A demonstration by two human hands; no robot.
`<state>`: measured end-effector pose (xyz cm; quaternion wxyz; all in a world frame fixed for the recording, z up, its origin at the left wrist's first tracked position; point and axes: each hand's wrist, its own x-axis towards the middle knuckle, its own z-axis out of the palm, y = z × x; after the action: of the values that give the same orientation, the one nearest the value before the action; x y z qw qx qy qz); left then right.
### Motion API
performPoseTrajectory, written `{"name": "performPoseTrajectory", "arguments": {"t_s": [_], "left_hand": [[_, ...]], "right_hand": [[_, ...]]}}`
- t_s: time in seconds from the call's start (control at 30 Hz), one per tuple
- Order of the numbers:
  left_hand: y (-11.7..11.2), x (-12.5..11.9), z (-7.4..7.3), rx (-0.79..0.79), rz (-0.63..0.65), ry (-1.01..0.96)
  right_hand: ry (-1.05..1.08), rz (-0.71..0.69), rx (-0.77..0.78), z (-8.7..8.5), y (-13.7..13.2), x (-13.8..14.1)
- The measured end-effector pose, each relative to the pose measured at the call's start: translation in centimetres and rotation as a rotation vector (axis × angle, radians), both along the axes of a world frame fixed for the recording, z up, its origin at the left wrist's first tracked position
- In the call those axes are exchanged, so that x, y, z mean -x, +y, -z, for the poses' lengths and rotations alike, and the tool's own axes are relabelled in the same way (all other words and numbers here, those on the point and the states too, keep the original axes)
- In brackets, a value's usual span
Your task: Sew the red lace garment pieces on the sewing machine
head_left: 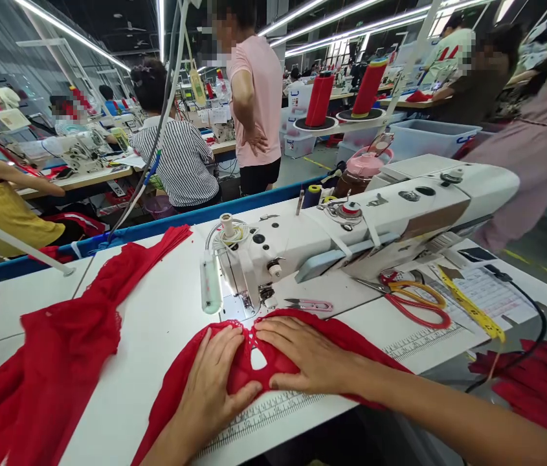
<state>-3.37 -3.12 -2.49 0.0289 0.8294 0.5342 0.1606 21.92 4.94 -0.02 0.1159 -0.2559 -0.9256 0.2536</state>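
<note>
A red lace-edged garment (180, 362) lies spread across the front of the white sewing table. My left hand (217, 375) rests flat on its left side, fingers stretched out. On its right side lies my right hand (307, 356), fingers extended over the cloth. Between the hands a teardrop gap shows the white table, with narrow lacing just above it. Directly beyond stands the needle area of a white sewing machine (297, 239), its lamp lit. Small thread snips (309, 305) lie right of the presser foot.
More red garments (69, 330) are piled on the left. Scissors (419, 301), a yellow tape measure (470, 304) and printed paper (511, 298) lie to the right. Red fabric pieces (545, 388) sit at the lower right. Red thread cones (320, 100) stand above the machine. Other people are around.
</note>
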Motion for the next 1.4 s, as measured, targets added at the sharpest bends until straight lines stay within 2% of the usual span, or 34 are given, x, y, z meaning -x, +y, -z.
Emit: {"name": "performPoseTrajectory", "arguments": {"t_s": [0.47, 0.57, 0.67, 0.77, 0.9, 1.0, 1.1, 1.17, 1.27, 1.33, 1.4], "left_hand": [[0.1, -0.2, 0.1, -0.039, -0.018, -0.053], [0.0, -0.3, -0.2, -0.029, -0.023, -0.047], [-0.3, -0.3, -1.0, -0.02, -0.01, -0.047], [-0.4, -0.1, -2.0, -0.065, -0.042, -0.112], [0.3, 1.1, -2.3, -0.13, -0.235, -0.168], [0.9, 1.9, -1.9, -0.127, -0.287, -0.163], [0.7, 1.6, -2.0, -0.164, -0.296, -0.164], [0.0, 0.5, -2.5, -0.247, -0.245, -0.156], [-1.2, -2.0, -3.0, -0.367, -0.038, -0.128], [-1.8, -3.4, -2.9, -0.405, 0.092, -0.107], [-2.1, -4.2, -2.5, -0.429, 0.163, -0.08]], "right_hand": [[0.063, 0.001, -0.045, 0.3, -0.2, 0.0], [0.046, -0.013, -0.053, -0.3, -0.3, -0.2], [0.037, -0.051, -0.086, -1.8, -0.4, -0.5], [0.039, 0.034, -0.209, -2.8, 0.0, -0.8], [0.002, 0.235, -0.427, -2.0, 1.3, -0.9], [0.005, 0.282, -0.461, -0.9, 2.0, -0.8], [0.033, 0.295, -0.485, -0.6, 1.6, -0.7], [0.077, 0.266, -0.483, -1.0, 0.6, -0.6], [0.199, 0.126, -0.409, -1.5, -1.0, -0.3], [0.234, 0.031, -0.35, -1.4, -1.9, -0.1], [0.203, -0.014, -0.32, -0.9, -2.3, 0.0]]}}
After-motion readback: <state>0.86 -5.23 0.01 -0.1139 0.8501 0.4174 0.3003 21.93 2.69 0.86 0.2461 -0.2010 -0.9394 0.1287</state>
